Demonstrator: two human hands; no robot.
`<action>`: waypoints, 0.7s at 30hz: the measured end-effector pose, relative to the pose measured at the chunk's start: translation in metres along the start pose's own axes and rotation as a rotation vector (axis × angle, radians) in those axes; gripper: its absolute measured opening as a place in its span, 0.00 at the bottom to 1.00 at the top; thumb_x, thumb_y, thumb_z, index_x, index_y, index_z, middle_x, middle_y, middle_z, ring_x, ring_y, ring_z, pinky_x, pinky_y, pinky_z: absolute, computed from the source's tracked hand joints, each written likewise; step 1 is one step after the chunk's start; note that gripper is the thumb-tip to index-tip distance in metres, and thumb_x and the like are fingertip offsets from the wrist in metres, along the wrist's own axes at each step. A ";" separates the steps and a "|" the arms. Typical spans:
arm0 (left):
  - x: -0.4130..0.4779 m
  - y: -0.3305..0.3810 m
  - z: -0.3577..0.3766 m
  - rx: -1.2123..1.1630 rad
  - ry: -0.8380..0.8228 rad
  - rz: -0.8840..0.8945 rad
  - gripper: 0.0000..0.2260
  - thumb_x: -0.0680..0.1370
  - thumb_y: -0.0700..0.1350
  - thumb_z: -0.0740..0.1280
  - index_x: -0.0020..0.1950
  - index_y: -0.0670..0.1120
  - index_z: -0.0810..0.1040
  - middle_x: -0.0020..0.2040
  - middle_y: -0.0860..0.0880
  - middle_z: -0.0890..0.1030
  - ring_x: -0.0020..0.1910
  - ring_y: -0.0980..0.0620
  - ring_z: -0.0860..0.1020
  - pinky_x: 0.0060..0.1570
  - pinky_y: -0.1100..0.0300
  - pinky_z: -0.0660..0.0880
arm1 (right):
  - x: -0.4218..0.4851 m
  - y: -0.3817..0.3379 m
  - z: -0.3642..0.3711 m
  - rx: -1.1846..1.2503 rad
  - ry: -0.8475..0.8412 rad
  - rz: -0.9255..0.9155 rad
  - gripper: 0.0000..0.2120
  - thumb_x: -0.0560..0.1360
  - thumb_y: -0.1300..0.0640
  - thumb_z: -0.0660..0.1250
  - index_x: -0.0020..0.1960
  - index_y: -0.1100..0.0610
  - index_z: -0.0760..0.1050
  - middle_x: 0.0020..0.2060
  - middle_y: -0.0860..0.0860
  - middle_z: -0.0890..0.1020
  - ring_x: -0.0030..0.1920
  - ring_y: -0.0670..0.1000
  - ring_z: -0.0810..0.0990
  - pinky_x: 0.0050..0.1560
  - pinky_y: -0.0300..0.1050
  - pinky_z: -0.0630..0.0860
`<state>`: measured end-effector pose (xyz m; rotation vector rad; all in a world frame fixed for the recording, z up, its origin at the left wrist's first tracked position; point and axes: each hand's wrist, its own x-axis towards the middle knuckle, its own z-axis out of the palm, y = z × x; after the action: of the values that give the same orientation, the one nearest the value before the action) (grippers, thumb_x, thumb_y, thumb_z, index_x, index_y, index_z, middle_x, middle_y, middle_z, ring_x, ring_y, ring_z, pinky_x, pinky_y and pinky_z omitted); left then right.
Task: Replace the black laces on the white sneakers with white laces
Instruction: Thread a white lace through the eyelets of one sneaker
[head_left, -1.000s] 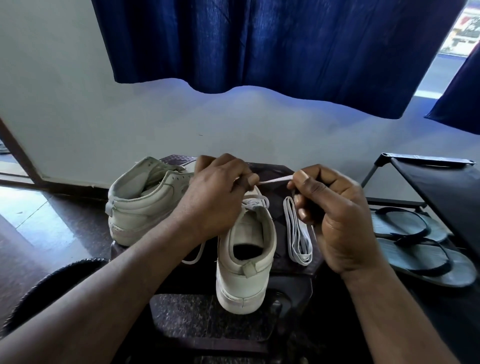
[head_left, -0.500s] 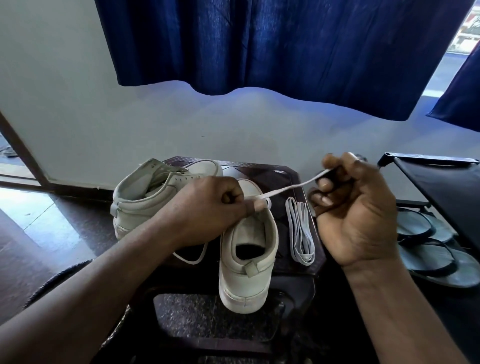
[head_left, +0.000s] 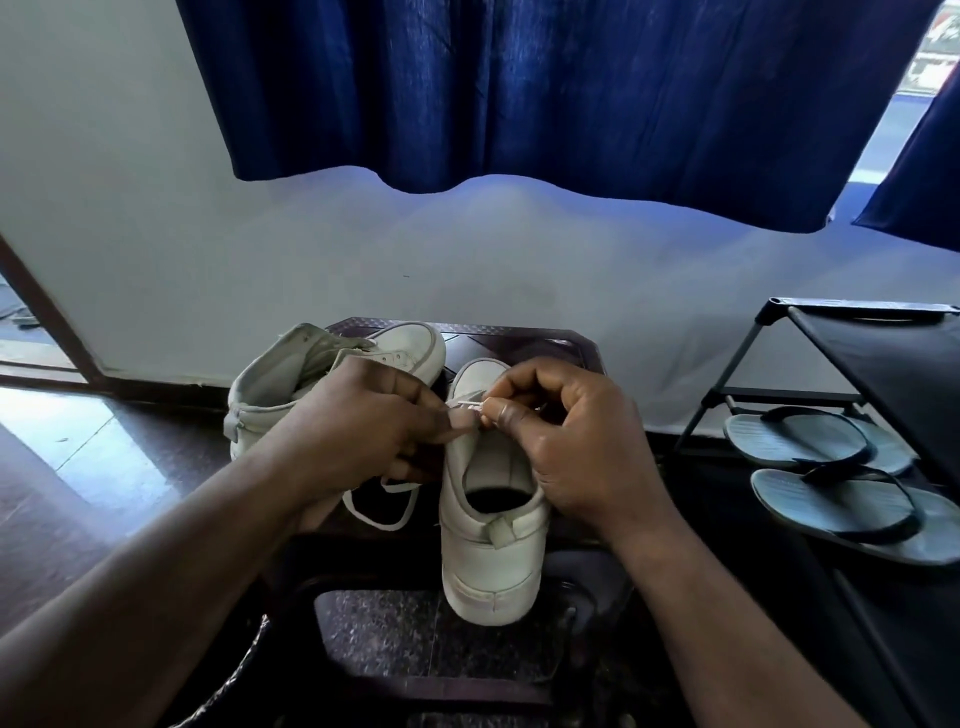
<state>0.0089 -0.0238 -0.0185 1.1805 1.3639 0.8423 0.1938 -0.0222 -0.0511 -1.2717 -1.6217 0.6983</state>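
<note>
Head view, from the left of the frame: a second white sneaker (head_left: 270, 395) lies tipped over at left-centre on the dark worktop (head_left: 545, 345), its toe toward the upper right. Just right of it the left hand (head_left: 363, 426) is curled, thumb and forefinger pinching the white lace (head_left: 470, 405); a slack loop of lace hangs below that hand. The short stretch between the hands runs nearly level across the frame. Beneath it, at centre, stands the near sneaker (head_left: 491, 561), its long axis straight up the picture: heel at the bottom toward the person, toe pointing at the wall. The right hand (head_left: 566, 441), also curled, pinches the lace's tip right above the shoe's throat. So the lace lies crosswise to the shoe, and the right hand, holding the tip, looks better placed to feed the next eyelet; which eyelet is hidden by fingers. Flip-flops (head_left: 831, 499) sit on a black rack (head_left: 883, 374) at far right.
</note>
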 end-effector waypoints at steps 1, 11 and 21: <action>-0.001 0.000 0.000 -0.051 -0.014 -0.015 0.07 0.73 0.39 0.77 0.39 0.37 0.82 0.32 0.44 0.81 0.30 0.52 0.79 0.31 0.62 0.80 | -0.001 0.000 0.000 -0.010 -0.020 0.004 0.06 0.74 0.58 0.78 0.41 0.49 0.84 0.38 0.41 0.85 0.41 0.42 0.83 0.44 0.36 0.77; -0.002 -0.008 -0.008 -0.222 -0.064 -0.047 0.14 0.65 0.42 0.75 0.46 0.35 0.83 0.39 0.42 0.85 0.34 0.51 0.84 0.32 0.61 0.81 | -0.001 0.004 0.002 -0.025 -0.128 -0.127 0.03 0.70 0.53 0.72 0.39 0.51 0.81 0.42 0.43 0.83 0.48 0.49 0.81 0.50 0.49 0.78; -0.001 -0.009 -0.007 -0.208 -0.096 -0.017 0.20 0.66 0.44 0.78 0.48 0.30 0.82 0.44 0.38 0.87 0.40 0.46 0.85 0.38 0.58 0.83 | -0.002 0.009 0.000 -0.020 -0.066 -0.085 0.07 0.71 0.62 0.77 0.41 0.52 0.81 0.40 0.44 0.83 0.36 0.42 0.78 0.39 0.32 0.71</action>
<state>0.0001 -0.0263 -0.0255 1.0331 1.1763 0.8815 0.1973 -0.0212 -0.0592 -1.1983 -1.7302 0.6795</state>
